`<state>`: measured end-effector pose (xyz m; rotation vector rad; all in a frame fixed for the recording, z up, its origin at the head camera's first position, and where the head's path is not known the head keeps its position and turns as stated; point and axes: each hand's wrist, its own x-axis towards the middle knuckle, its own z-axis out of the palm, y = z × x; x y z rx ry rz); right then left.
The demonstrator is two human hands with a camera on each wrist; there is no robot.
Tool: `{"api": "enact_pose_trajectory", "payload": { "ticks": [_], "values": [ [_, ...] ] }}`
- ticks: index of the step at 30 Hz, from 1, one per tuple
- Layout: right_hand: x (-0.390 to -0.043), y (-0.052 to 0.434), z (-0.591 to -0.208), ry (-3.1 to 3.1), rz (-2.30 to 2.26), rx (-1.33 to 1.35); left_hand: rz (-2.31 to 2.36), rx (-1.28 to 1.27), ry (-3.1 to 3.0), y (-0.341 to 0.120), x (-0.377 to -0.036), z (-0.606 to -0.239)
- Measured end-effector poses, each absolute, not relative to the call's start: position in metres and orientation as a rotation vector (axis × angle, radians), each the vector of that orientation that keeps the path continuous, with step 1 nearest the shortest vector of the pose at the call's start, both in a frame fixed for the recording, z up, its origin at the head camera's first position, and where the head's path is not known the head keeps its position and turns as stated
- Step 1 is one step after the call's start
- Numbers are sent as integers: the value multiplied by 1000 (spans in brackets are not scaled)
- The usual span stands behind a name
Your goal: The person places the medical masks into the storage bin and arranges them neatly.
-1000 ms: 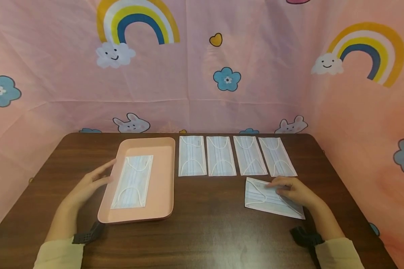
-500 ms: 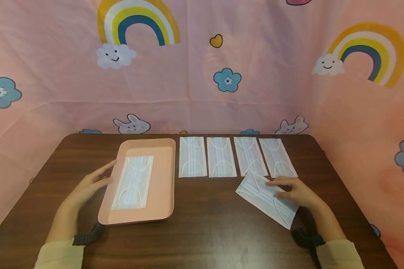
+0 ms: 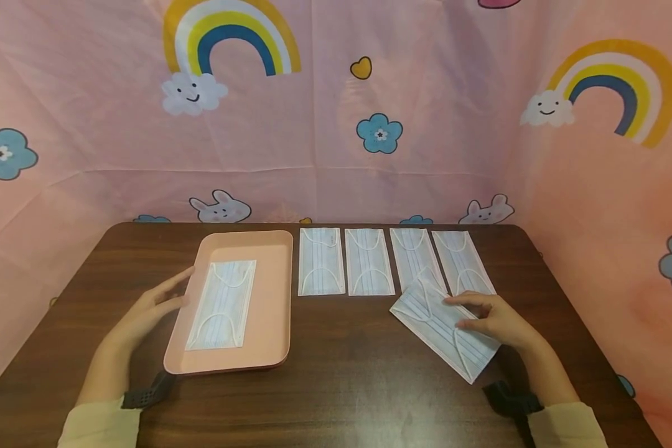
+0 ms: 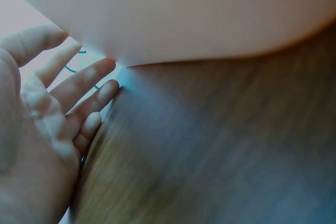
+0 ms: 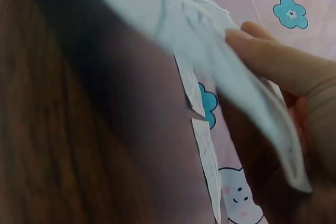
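In the head view my right hand point(image 3: 495, 317) pinches a pale blue face mask point(image 3: 439, 330) between thumb and fingers. The mask is tilted, and its upper corner overlaps the row of masks behind it. From the right wrist, this mask point(image 5: 210, 56) shows nearly edge-on, raised off the wood. My left hand point(image 3: 145, 314), fingers extended and spread, is at the left rim of a pink tray point(image 3: 271, 298). Inside that tray lies one mask point(image 3: 221, 305), ear loops facing up. The left wrist view shows the fingertips point(image 4: 107, 66) right by the tray's underside edge.
Several face masks point(image 3: 368, 261) lie side by side in a row along the back of the dark wooden table point(image 3: 341, 386), right of the tray. A pink patterned cloth point(image 3: 336, 143) hangs behind the table and along its sides.
The mask in my right hand has turned from nearly level to a steep slant, its far corner rising over the row. My left hand and the tray have stayed put.
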<state>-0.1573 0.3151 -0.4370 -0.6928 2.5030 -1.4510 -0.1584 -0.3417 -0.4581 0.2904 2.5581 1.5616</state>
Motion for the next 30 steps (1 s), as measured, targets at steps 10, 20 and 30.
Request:
{"api": "enact_pose_trajectory", "payload": {
  "ticks": [10,20,30],
  "values": [
    [-154,305,-430,2438,-1695,-577,1528,278,2570,-342,-159,-457],
    [-151,286,-430,2269,-1989,-577,1520,293,2608,-342,-157,-457],
    [-145,260,-431,2163,-2101,-619,1537,296,2611,-342,-158,-458]
  ]
}}
